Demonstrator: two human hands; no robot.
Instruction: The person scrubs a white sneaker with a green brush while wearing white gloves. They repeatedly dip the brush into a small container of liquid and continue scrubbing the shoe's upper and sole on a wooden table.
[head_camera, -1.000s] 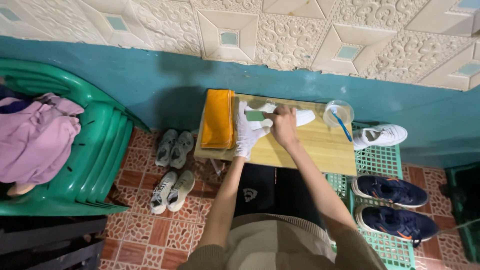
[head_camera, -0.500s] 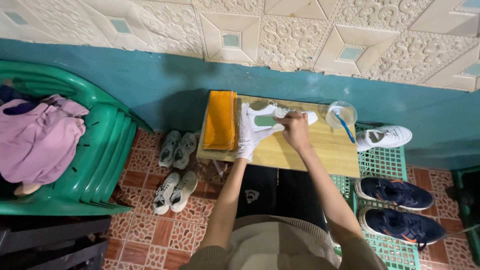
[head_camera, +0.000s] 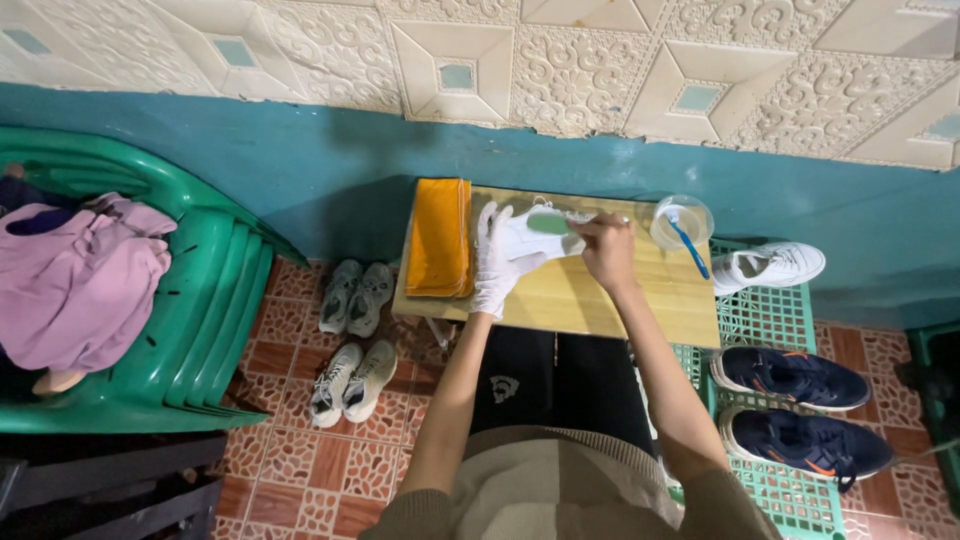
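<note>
The white shoe (head_camera: 535, 238) lies on its side on the wooden worktop (head_camera: 600, 295), just right of the folded orange cloth (head_camera: 438, 238). The gloved left hand (head_camera: 492, 262) wraps around its heel end, gripping it. The bare right hand (head_camera: 608, 250) is closed at the toe end, apparently on a small brush, though the tool is hidden. A clear cup (head_camera: 682, 220) stands near.

Stacked green plastic chairs (head_camera: 190, 330) far left of the wooden surface (head_camera: 600, 300), with a pink garment (head_camera: 80, 285) heaped on the seat. Folded orange cloth (head_camera: 440, 238) on the surface's left end; clear cup (head_camera: 682, 220) holding a blue toothbrush (head_camera: 690, 248) at its right corner. Two pairs of pale sneakers (head_camera: 350, 340) on the tiled floor left of the surface. To its right, a green plastic rack (head_camera: 780, 480) bearing one white sneaker (head_camera: 770, 266) and two navy sneakers (head_camera: 800, 410).
</note>
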